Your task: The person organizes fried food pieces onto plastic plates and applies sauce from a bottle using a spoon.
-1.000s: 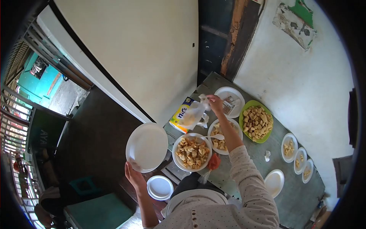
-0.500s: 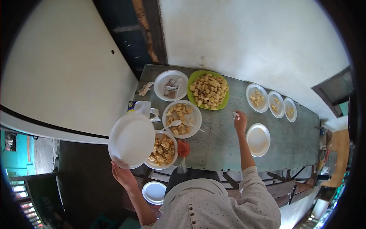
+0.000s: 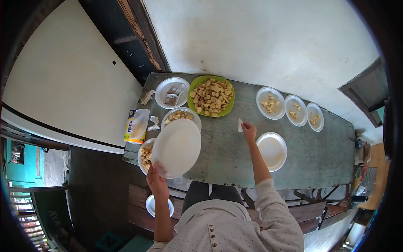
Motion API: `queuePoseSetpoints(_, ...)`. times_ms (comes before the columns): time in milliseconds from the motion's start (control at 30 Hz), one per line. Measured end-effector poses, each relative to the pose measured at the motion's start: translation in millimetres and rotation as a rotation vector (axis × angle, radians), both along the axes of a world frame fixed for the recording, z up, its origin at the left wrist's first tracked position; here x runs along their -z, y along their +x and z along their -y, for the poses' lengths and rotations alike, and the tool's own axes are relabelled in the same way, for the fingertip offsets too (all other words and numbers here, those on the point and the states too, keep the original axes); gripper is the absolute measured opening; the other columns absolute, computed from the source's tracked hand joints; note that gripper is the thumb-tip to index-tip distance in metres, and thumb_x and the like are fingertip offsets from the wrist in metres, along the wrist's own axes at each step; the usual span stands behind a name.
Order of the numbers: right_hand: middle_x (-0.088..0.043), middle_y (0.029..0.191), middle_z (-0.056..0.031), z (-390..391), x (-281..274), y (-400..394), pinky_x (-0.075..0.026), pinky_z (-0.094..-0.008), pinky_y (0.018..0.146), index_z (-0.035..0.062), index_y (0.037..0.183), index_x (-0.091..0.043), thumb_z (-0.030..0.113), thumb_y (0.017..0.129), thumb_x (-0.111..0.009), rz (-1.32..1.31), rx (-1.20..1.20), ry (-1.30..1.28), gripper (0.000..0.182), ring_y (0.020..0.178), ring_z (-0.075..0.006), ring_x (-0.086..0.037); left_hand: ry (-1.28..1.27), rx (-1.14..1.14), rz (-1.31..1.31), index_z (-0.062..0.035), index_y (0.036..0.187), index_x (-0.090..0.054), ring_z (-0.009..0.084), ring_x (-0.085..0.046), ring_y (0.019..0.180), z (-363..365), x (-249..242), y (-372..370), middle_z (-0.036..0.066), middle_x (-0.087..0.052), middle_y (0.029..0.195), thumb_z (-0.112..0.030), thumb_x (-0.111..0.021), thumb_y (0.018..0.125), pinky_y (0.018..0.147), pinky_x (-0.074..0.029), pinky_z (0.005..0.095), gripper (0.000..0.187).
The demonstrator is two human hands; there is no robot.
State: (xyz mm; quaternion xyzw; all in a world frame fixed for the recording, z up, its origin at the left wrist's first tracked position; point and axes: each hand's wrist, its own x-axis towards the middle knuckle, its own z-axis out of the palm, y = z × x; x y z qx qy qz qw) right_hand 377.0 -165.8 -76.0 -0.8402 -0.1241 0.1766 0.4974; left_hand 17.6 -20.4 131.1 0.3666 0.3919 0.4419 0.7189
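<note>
My left hand (image 3: 157, 179) grips the lower left rim of a white foam plate (image 3: 177, 147), raised above the table's left part. Beneath it, two plates of cut food, one upper (image 3: 179, 115) and one lower (image 3: 145, 153), are partly covered. Between the fingers of my right hand (image 3: 249, 129) is a small crumpled white tissue (image 3: 240, 125). Just below and right of that hand lies a plate without food (image 3: 272, 151). A green bowl (image 3: 192, 104) heaped with pale chunks stands near the wall.
Three plates with small pieces (image 3: 270, 103) (image 3: 296, 111) (image 3: 315, 117) line the back right. A plate with packets (image 3: 172, 93), crumpled tissues (image 3: 153, 123) and a yellow-blue pack (image 3: 136, 126) are at the left. Another plate (image 3: 159, 206) rests on the bench below.
My left hand has carried the plate rightward, now over the food plates. My right hand, with the tissue, has shifted slightly left. The camera view has turned a little.
</note>
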Motion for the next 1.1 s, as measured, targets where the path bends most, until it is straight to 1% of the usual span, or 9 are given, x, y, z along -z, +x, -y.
queuePoseSetpoints(33,-0.06,0.093,-0.0086,6,-13,-3,-0.047,-0.0353,0.067,0.0045,0.088,-0.062,0.015,0.077,-0.056,0.005,-0.004,0.001,0.016,0.083,-0.0209,-0.057,-0.012,-0.011,-0.002,0.0035,0.112,-0.049,0.0159,-0.053,0.101,9,3,5,0.009,-0.055,0.11,-0.022,-0.049,0.089,0.088,-0.043,0.0287,0.035)
queuePoseSetpoints(100,-0.057,0.098,-0.0055,24,-43,-13,-0.044,-0.0335,0.071,0.0076,0.1,-0.055,0.018,0.079,-0.055,-0.882,-0.013,0.878,0.024,0.089,-0.0182,-0.054,-0.036,0.019,0.028,0.0032,0.113,-0.049,0.0158,-0.053,0.102,24,8,15,0.009,-0.055,0.11,-0.022,-0.049,0.089,0.088,-0.042,0.0286,0.035)
queuePoseSetpoints(200,-0.055,0.102,-0.0036,49,-62,-28,-0.042,-0.0339,0.075,0.0118,0.11,-0.048,0.02,0.081,-0.053,-1.048,-0.31,1.206,0.031,0.092,-0.0193,-0.052,-0.101,0.072,0.039,0.0019,0.114,-0.048,0.0148,-0.052,0.102,44,20,30,0.008,-0.054,0.112,-0.022,-0.049,0.09,0.088,-0.042,0.0287,0.034)
queuePoseSetpoints(333,-0.054,0.102,-0.005,63,-88,-38,-0.042,-0.0343,0.076,0.0113,0.107,-0.049,0.021,0.082,-0.052,-1.12,-0.373,1.316,0.027,0.089,-0.0205,-0.053,-0.166,0.214,0.05,-0.0007,0.118,-0.043,0.0184,-0.048,0.109,65,32,54,0.009,-0.05,0.116,-0.023,-0.048,0.089,0.092,-0.04,0.0334,0.037)
queuePoseSetpoints(433,-0.054,0.101,-0.0046,67,-112,-49,-0.043,-0.0324,0.074,0.0105,0.107,-0.053,0.012,0.075,-0.056,-1.099,-0.414,1.304,0.033,0.088,-0.0175,-0.053,-0.16,0.335,0.032,-0.0027,0.113,-0.045,0.0108,-0.053,0.094,73,30,75,0.003,-0.053,0.102,-0.027,-0.042,0.092,0.081,-0.043,0.0262,0.032)
queuePoseSetpoints(600,-0.06,0.096,-0.0115,59,-139,-77,-0.049,-0.0279,0.059,0.0027,0.108,-0.055,0.007,0.08,-0.054,-0.16,-0.302,0.153,0.029,0.072,-0.0171,-0.061,-0.073,0.481,-0.052,-0.0031,0.119,-0.04,0.0116,-0.049,0.1,66,45,102,0.005,-0.049,0.109,-0.028,-0.042,0.092,0.084,-0.041,0.0258,0.036)
queuePoseSetpoints(733,-0.059,0.083,-0.007,42,-154,-101,-0.046,-0.0236,0.051,0.003,0.103,-0.057,0.009,0.081,-0.059,0.327,-0.126,0.171,0.024,0.058,-0.012,-0.057,-0.002,0.543,-0.037,-0.0037,0.127,-0.033,0.0143,-0.046,0.106,58,48,118,0.007,-0.045,0.117,-0.029,-0.042,0.092,0.086,-0.04,0.0277,0.044)
queuePoseSetpoints(967,-0.059,0.087,-0.0112,20,-155,-137,-0.048,-0.0254,0.054,0.0039,0.103,-0.059,0.006,0.077,-0.061,0.615,-0.071,0.226,0.026,0.065,-0.0165,-0.058,-0.187,0.405,0.001,-0.0027,0.119,-0.038,0.0097,-0.042,0.099,53,48,130,0.006,-0.046,0.109,-0.03,-0.036,0.094,0.085,-0.034,0.024,0.037)
queuePoseSetpoints(1100,-0.06,0.088,-0.0123,1,-150,-126,-0.047,-0.0253,0.056,0.0037,0.101,-0.062,0.003,0.076,-0.061,0.561,-0.055,0.241,0.025,0.065,-0.0177,-0.058,0.116,0.549,-0.045,-0.0024,0.123,-0.037,0.0127,-0.046,0.097,46,44,127,0.008,-0.048,0.109,-0.028,-0.037,0.094,0.084,-0.037,0.0263,0.039)
